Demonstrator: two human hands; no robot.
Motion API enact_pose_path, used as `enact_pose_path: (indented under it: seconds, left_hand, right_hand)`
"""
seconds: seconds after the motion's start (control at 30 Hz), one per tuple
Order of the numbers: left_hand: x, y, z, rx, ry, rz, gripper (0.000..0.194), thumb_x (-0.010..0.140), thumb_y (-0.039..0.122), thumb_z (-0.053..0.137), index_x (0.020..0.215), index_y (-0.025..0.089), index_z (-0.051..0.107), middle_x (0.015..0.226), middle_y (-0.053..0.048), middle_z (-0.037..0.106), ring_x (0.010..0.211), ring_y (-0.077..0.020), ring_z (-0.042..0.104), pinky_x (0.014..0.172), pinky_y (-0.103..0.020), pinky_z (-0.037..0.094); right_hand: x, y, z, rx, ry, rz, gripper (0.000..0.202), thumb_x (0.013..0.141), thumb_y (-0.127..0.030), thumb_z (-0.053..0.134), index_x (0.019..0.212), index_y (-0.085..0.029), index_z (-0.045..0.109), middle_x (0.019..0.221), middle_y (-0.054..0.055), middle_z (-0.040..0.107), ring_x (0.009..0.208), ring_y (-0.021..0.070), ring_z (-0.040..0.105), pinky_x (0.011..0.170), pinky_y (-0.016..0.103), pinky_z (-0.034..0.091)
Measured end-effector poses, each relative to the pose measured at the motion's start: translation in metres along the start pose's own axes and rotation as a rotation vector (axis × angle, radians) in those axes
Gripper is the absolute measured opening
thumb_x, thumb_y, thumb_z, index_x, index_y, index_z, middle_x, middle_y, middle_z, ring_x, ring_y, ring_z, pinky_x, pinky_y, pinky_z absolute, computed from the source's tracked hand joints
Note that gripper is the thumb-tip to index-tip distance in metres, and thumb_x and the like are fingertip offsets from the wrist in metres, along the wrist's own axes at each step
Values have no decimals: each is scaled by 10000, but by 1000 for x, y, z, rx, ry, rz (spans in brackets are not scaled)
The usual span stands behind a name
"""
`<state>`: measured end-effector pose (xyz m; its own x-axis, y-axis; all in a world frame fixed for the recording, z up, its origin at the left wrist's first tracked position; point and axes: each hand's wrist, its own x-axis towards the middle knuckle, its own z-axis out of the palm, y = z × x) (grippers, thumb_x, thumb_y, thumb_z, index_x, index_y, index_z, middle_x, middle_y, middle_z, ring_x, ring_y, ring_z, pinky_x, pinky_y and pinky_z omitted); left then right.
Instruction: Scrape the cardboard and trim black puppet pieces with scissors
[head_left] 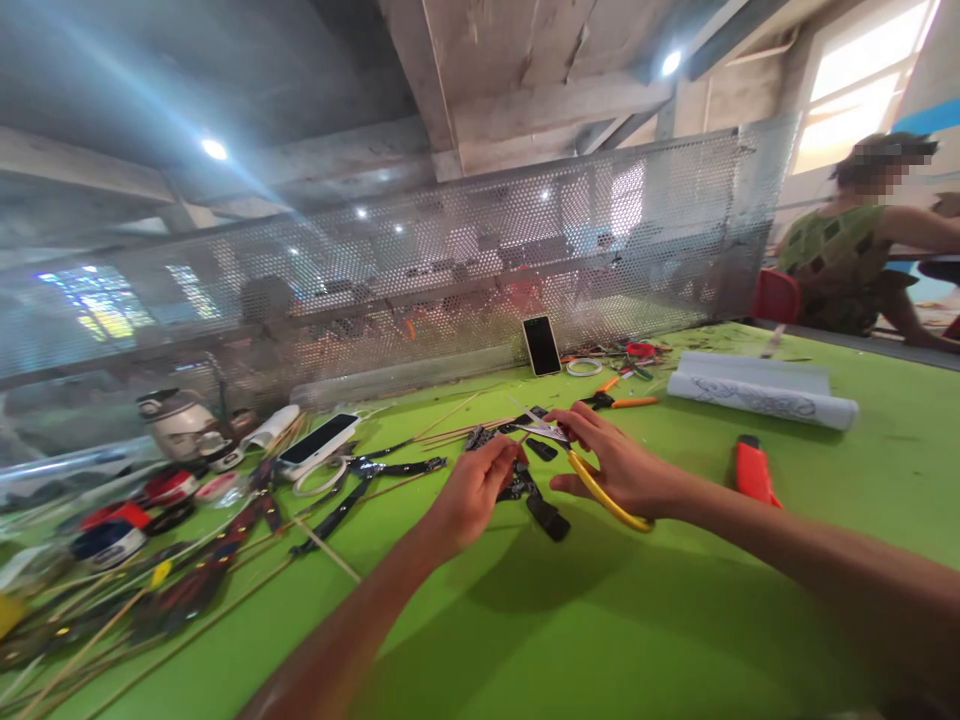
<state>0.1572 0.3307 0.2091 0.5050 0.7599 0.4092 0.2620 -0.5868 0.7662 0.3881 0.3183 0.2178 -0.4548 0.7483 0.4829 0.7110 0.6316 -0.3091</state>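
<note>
Near the middle of the green table [480, 640], my left hand [474, 492] is closed on a dark, patterned piece [516, 484], whose black end [548, 517] hangs toward me. Just right of it, my right hand [611, 462] is closed on scissors with yellow handles [606, 492]. Their metal blades point left, above and close to my left hand, and look apart. A small black piece [541, 449] lies between the hands. How the left fingers meet the dark piece is partly hidden.
Pliers with orange handles [634, 403] and a red cutter [754, 471] lie right; a paper roll [761, 392] is behind. Thin sticks, tape rolls [111, 542] and a phone [320, 443] crowd the left. Another phone [541, 345] leans on the perforated screen [450, 290]. A person [847, 240] sits far right.
</note>
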Motion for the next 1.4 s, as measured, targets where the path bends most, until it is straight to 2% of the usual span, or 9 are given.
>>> enact_pose_path:
  seconds: [0.1,0.23,0.6,0.87,1.03,1.17,1.3,1.4]
  left_hand:
    - [0,-2,1,-3,-1,2,393,974,496,339,887,168,537,580,61,304,514,-96,283,483,-225,232]
    - [0,-2,0,6,4,15,376,969,485,366,891,164,546,602,55,328,533,-93,283,499,-223,239]
    - [0,4,-2,24,-4,-1,364,969,470,361,898,166,548,608,55,326,544,-96,296,505,-219,243]
    - [1,3,-1,10,-10,-8,346,972,459,357,899,172,535,604,60,305,536,-100,283,500,-229,231]
    - [-2,5,5,-8,-8,-3,325,974,440,362,882,171,519,638,51,335,560,-101,296,516,-227,250]
    - [-4,10,7,30,10,-5,310,981,405,356,901,168,539,645,49,355,561,-100,287,530,-228,247]
    - [-4,13,7,94,25,16,302,983,386,350,897,173,546,693,32,435,584,-102,318,553,-227,265]
    - [-4,15,8,156,53,-5,318,980,405,347,882,182,553,717,18,488,602,-111,368,569,-233,279]
  right_hand:
    - [-1,-7,-3,-1,21,-33,683,810,-520,637,1362,-200,393,1234,165,529,1141,307,546,934,464,479]
    - [-1,-13,-5,29,3,-49,662,809,-521,640,1340,-190,424,1166,141,552,1094,279,557,922,429,482]
    - [-2,-13,-6,64,-22,14,703,808,-519,627,1364,-143,419,1263,193,528,1148,326,543,944,457,464]
    - [0,-11,0,76,49,-32,614,815,-463,657,1312,-164,457,1179,144,589,1032,257,599,881,391,497]
    - [-2,-11,4,-54,138,-136,357,927,-289,498,1229,-100,503,1105,168,628,938,239,623,822,374,514]
    - [-5,-9,8,-248,211,-180,371,893,-147,414,1231,-14,491,1122,238,626,972,286,630,816,414,526]
    - [-6,-8,11,-352,267,-186,395,854,-124,398,1209,19,494,1064,252,639,891,294,646,732,419,548]
    - [-6,-8,12,-382,286,-192,397,837,-121,401,1195,22,497,1058,253,641,898,302,642,736,431,553]
